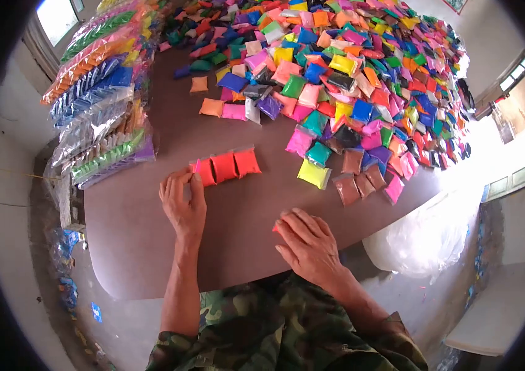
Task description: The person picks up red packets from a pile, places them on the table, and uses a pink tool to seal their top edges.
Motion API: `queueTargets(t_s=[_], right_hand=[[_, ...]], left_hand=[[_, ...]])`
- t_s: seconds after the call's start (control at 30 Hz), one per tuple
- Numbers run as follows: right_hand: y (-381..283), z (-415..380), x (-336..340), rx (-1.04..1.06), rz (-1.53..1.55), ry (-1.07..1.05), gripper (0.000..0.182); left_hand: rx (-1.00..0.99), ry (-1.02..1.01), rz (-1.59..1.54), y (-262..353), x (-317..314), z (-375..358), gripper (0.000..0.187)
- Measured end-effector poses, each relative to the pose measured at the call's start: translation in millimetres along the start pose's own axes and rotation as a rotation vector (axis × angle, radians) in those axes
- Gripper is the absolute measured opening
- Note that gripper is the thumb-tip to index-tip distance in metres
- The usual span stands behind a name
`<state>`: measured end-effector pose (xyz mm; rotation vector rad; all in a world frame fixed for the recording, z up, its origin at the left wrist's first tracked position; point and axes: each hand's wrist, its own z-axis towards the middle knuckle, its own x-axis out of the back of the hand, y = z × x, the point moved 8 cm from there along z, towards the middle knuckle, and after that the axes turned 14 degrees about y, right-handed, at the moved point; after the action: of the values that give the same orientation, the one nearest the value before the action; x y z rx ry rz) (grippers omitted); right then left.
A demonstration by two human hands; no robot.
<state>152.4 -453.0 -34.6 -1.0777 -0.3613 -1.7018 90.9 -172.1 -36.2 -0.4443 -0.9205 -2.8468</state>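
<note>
Three small red packets (225,166) lie side by side in a row on the brown table. My left hand (183,201) is at the row's left end, with thumb and fingers closed on the leftmost red packet (205,175). A bright pink edge shows at those fingertips. Closer to the table's front edge, my right hand (307,244) is palm down with its fingers curled together. A bit of red (276,229) pokes out from under its fingers, probably another packet; most of it is hidden. A yellow packet (314,174) lies beyond my right hand.
A large heap of mixed-colour packets (349,74) covers the table's far and right side. Bagged stacks of packets (98,93) line the left edge. Several brown packets (353,162) sit at the heap's near side. A translucent plastic bag (423,238) stands beyond the right edge.
</note>
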Motion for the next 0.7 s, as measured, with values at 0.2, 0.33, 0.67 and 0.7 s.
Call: queueTargets(t_s=[0.2, 0.33, 0.67, 0.7], right_hand=[[1.1, -19.0, -0.8, 0.004, 0.017, -0.076, 0.064], [1.7, -11.7, -4.6, -0.001, 0.024, -0.111, 0.066], [5.8, -21.8, -5.2, -0.077, 0.047, -0.097, 0.074], [3.7, -25.0, -5.1, -0.088, 0.057, -0.094, 0.073]], left_hand=[[-0.110, 0.009, 0.025, 4.5, 12.6, 3.2, 0.008], [-0.132, -0.014, 0.070, -0.9, 7.2, -2.7, 0.009], [-0.107, -0.032, 0.079, -9.0, 4.7, -4.3, 0.009], [-0.094, -0.035, 0.081, -10.6, 5.7, -5.9, 0.009]])
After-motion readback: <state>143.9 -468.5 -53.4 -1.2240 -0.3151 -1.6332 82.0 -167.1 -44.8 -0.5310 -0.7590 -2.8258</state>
